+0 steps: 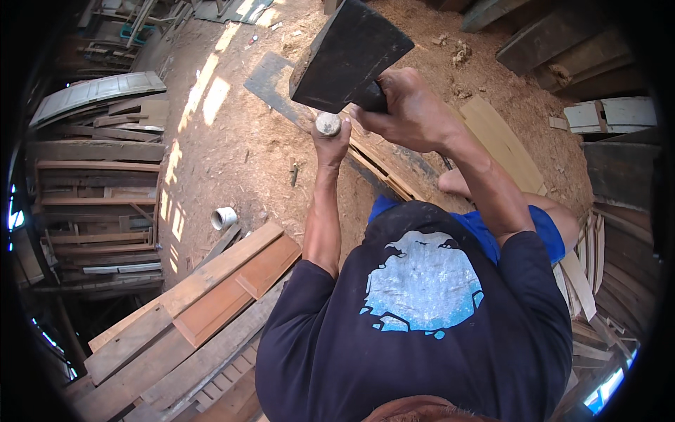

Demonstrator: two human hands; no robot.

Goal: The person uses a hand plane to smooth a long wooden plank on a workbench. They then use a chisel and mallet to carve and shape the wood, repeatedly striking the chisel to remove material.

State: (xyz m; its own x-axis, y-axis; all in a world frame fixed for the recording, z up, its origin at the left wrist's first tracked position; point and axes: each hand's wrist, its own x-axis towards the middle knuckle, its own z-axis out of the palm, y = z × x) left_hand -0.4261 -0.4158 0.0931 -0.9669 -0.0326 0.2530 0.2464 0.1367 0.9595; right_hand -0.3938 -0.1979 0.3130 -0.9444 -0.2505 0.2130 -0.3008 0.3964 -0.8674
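Observation:
My right hand (pixel 411 112) is wrapped round the short handle of a dark, blocky mallet (pixel 351 60), raised above my left hand. My left hand (pixel 329 149) is closed round an upright round wooden handle (pixel 328 124), its pale, worn butt end facing up. It looks like a chisel, but its blade is hidden below the hand. The mallet head hangs just beyond the butt in the picture. Under both hands lies a long wooden workpiece (pixel 402 186) with a dark slot along it, partly covered by my hands and the mallet.
A grey plank (pixel 271 86) lies under the workpiece. Shavings cover the floor (pixel 232 162). A white cup-like container (pixel 223 217) stands left, near stacked boards (pixel 151 337). A pale board (pixel 500 144) lies right. Timber racks (pixel 98 190) line the left side.

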